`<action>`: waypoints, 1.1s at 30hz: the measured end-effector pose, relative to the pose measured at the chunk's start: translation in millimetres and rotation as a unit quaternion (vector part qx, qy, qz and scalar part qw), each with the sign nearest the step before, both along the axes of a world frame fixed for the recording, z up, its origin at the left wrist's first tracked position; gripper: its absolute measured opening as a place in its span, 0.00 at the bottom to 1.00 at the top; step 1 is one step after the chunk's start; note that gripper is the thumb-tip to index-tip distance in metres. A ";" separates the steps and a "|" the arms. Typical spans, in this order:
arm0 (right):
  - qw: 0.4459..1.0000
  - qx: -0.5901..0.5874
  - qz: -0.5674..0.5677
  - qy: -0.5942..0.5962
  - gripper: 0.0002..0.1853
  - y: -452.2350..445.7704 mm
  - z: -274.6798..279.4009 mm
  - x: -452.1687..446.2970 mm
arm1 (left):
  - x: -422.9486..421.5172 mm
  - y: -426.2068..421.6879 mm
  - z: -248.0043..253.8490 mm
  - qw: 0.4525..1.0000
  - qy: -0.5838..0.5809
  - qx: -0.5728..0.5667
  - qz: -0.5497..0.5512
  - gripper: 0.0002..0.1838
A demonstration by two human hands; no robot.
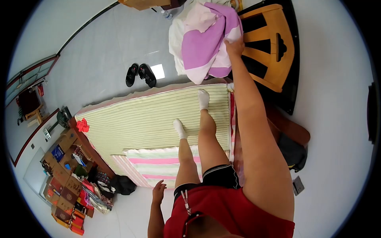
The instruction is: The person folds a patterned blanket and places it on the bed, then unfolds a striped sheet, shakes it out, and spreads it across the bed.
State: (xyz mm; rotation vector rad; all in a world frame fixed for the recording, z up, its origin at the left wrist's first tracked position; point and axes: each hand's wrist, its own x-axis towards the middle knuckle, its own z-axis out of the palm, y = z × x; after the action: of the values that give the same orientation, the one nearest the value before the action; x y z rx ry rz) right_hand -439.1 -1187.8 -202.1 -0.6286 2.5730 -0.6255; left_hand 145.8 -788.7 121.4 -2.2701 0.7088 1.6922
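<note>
purple-and-white bedding point(202, 45) bunched beside slatted wooden backrest point(289, 47), just past edge of striped bed point(143, 115); gripped at side by right hand point(235, 46). left hand point(158, 192) held open near bed, fingers slightly bent. black shoes point(139, 74) seen on floor point(99, 59).

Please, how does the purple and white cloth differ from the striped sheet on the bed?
The purple and white cloth lies bunched in folds; the striped sheet is spread mostly flat. The cloth has broad colour patches; the sheet has thin lines. The right hand touches the cloth; socked feet rest on the sheet.
</note>
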 end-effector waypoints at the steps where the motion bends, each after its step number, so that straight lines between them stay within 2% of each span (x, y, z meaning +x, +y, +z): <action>1: 1.000 -0.009 -0.028 -0.008 0.49 -11.2 10.4 -2.4 | -5.6 -3.9 3.8 1.000 -0.007 0.009 0.014 0.21; 5: 0.995 -0.048 -0.084 -0.030 0.51 -28.9 -18.6 -15.4 | -17.1 -11.0 3.7 0.997 -0.022 0.045 0.054 0.21; 6: 0.996 -0.058 -0.060 -0.022 0.41 -28.3 -25.5 -20.7 | -19.5 -10.6 2.2 0.997 -0.019 0.046 0.050 0.21; 9: 0.995 0.011 -0.007 -0.101 0.30 -25.9 -19.8 -31.7 | -28.8 -12.8 -4.0 0.998 -0.003 0.043 0.043 0.21; 10: 0.996 -0.037 0.002 -0.083 0.24 -22.3 -15.4 -24.6 | -32.4 -14.5 -5.9 0.998 0.006 0.040 0.043 0.21; 11: 0.998 0.002 0.022 -0.063 0.24 -20.3 -6.5 -17.1 | -35.5 -16.7 -5.4 0.998 0.017 0.038 0.043 0.21; 12: 0.993 -0.022 0.085 0.079 0.19 -12.7 -19.8 -8.5 | -37.2 -18.2 -6.3 0.998 0.025 0.033 0.043 0.21; 13: 0.992 -0.009 0.093 0.083 0.16 -8.1 -2.7 7.9 | -38.6 -19.2 -9.3 0.998 0.034 0.028 0.042 0.21; 14: 0.982 -0.107 0.114 0.106 0.14 -1.3 28.5 27.4 | -39.8 -20.5 -10.4 0.998 0.043 0.023 0.041 0.21; 15: 0.974 -0.195 0.112 0.014 0.13 6.1 37.9 43.5 | -42.4 -25.3 -9.9 0.998 0.048 0.022 0.030 0.21; 16: 0.985 -0.128 0.112 -0.039 0.13 12.4 64.3 64.7 | -45.6 -33.2 -9.6 0.998 0.052 0.021 0.019 0.21; 17: 0.968 -0.202 0.143 -0.051 0.14 24.7 60.9 84.1 | -48.6 -41.4 -10.5 0.998 0.057 0.019 0.008 0.21; 18: 0.966 -0.161 0.197 -0.035 0.14 33.4 99.4 104.1 | -49.8 -46.8 -11.9 0.998 0.064 0.007 0.005 0.21; 19: 0.959 -0.130 0.245 -0.058 0.13 48.3 97.2 125.6 | -53.3 -54.4 -12.0 0.998 0.069 -0.001 0.006 0.21; 21: 0.938 -0.205 0.194 -0.199 0.12 62.2 170.1 152.6 | -61.9 -70.6 -12.9 0.997 0.081 -0.017 0.008 0.21; 23: 0.913 -0.265 0.222 -0.216 0.11 77.5 205.2 169.8 | -70.4 -85.3 -11.0 0.994 0.098 -0.039 -0.001 0.21; 29: 0.890 -0.263 0.253 -0.274 0.11 104.1 301.2 185.3 | -82.4 -109.5 -0.6 0.990 0.115 -0.082 -0.021 0.21; 33: 0.853 -0.276 0.315 -0.310 0.13 130.6 377.0 201.7 | -87.1 -121.1 2.1 0.980 0.083 -0.146 -0.106 0.31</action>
State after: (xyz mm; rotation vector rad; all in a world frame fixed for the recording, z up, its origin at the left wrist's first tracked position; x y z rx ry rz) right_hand -237.4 -1057.2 174.9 -1.1553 1.4472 -1.1055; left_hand 58.7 -909.9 123.5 -2.1508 1.2645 1.7854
